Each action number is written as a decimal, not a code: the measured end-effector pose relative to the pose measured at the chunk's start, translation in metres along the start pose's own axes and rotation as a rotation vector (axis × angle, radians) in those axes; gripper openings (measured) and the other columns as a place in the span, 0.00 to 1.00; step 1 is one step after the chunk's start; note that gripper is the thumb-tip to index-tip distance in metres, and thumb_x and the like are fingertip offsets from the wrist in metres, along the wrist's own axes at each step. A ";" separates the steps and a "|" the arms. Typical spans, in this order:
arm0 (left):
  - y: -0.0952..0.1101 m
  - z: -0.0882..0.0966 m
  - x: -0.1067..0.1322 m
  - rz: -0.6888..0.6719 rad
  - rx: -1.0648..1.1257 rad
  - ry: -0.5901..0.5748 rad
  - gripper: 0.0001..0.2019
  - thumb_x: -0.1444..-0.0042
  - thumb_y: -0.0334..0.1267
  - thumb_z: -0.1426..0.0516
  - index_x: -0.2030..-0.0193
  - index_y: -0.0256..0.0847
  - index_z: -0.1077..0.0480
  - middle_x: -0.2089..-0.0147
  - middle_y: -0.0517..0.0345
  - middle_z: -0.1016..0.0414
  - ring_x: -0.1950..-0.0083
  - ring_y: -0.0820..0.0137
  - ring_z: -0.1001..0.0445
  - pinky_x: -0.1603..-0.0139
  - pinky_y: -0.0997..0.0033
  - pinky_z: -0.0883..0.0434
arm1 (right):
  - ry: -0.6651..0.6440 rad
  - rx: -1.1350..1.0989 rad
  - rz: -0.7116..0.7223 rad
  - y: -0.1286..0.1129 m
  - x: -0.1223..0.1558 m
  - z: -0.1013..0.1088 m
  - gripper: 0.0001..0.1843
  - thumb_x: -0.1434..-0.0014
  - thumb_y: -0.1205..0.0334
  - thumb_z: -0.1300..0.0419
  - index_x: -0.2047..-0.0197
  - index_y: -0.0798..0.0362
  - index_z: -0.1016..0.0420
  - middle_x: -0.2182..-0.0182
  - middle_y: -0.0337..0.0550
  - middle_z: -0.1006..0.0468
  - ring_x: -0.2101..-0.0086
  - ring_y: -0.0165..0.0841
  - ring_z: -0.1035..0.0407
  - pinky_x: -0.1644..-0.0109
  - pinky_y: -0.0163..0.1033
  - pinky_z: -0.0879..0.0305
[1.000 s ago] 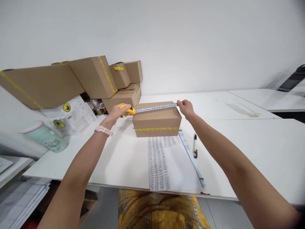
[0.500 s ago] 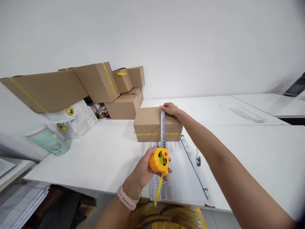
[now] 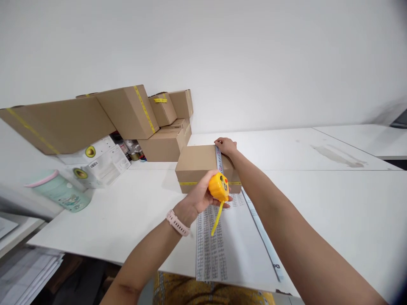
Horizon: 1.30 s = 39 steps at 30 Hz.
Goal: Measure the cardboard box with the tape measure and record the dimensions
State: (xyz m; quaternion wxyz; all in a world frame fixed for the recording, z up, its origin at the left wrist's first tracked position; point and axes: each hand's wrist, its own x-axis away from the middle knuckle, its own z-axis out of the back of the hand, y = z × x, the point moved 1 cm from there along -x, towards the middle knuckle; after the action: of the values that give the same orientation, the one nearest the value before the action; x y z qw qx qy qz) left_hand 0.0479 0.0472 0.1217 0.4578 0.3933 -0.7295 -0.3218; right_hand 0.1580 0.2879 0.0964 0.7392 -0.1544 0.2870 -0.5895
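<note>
A brown cardboard box with a yellow tape strip around its side sits on the white table. My left hand is closed around a yellow tape measure, held just in front of the box, its yellow strap hanging down. The white blade runs from the case back across the box top. My right hand pinches the blade's far end at the box's back edge. Under the box's front lies a printed sheet with columns of small figures.
Several cardboard boxes are stacked at the back left against the wall. White cartons with avocado pictures and a mint-green tumbler with a pink rim stand on the left. A pale blue strip lies along the sheet's right side.
My left hand has moved forward and up with the tape measure, close against the box front. Less blade shows between the case and my right hand, which stays at the back edge.
</note>
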 end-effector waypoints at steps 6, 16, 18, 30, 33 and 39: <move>-0.014 0.004 0.014 -0.015 0.021 0.007 0.20 0.32 0.51 0.50 0.60 0.35 0.27 0.62 0.48 0.25 0.69 0.63 0.20 0.74 0.65 0.22 | -0.024 0.000 0.002 -0.001 0.000 0.000 0.21 0.33 0.55 0.51 0.50 0.44 0.18 0.49 0.45 0.18 0.44 0.45 0.32 0.35 0.54 0.49; -0.020 -0.004 0.021 -0.020 0.049 0.000 0.19 0.32 0.50 0.50 0.58 0.35 0.29 0.62 0.49 0.25 0.69 0.63 0.21 0.74 0.65 0.22 | -0.034 0.128 0.054 -0.002 0.003 -0.001 0.25 0.32 0.56 0.54 0.44 0.44 0.19 0.45 0.47 0.20 0.43 0.47 0.32 0.37 0.55 0.48; -0.019 -0.005 0.021 -0.015 0.055 0.014 0.19 0.31 0.50 0.51 0.58 0.34 0.29 0.62 0.49 0.24 0.68 0.63 0.20 0.74 0.65 0.22 | -0.044 0.161 0.061 -0.005 0.004 -0.002 0.25 0.32 0.57 0.55 0.46 0.45 0.18 0.45 0.49 0.19 0.44 0.49 0.33 0.38 0.57 0.48; -0.034 0.004 0.017 -0.064 0.014 -0.032 0.20 0.36 0.53 0.46 0.57 0.35 0.29 0.60 0.49 0.25 0.67 0.63 0.20 0.73 0.66 0.22 | -0.009 0.039 0.035 -0.007 0.012 0.006 0.30 0.29 0.49 0.64 0.47 0.46 0.22 0.48 0.50 0.19 0.46 0.47 0.31 0.37 0.57 0.47; -0.043 0.015 0.022 -0.197 -0.111 -0.018 0.21 0.44 0.55 0.37 0.56 0.39 0.31 0.61 0.54 0.27 0.67 0.63 0.21 0.76 0.68 0.24 | 0.121 -0.155 -0.081 -0.003 0.017 0.017 0.35 0.29 0.45 0.70 0.45 0.47 0.25 0.45 0.52 0.21 0.45 0.48 0.32 0.36 0.58 0.46; -0.020 0.070 0.037 -0.587 -0.273 0.281 0.27 0.49 0.56 0.34 0.49 0.42 0.33 0.56 0.56 0.26 0.66 0.67 0.22 0.73 0.68 0.21 | 0.102 -0.076 -0.281 0.008 0.030 0.033 0.29 0.30 0.55 0.64 0.48 0.54 0.23 0.47 0.57 0.21 0.44 0.50 0.32 0.37 0.59 0.43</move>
State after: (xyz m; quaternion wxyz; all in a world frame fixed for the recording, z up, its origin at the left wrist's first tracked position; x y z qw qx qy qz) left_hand -0.0205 0.0125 0.0942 0.4902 0.5618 -0.4655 -0.4768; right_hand 0.1881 0.2576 0.1104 0.6275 -0.1906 0.3217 -0.6829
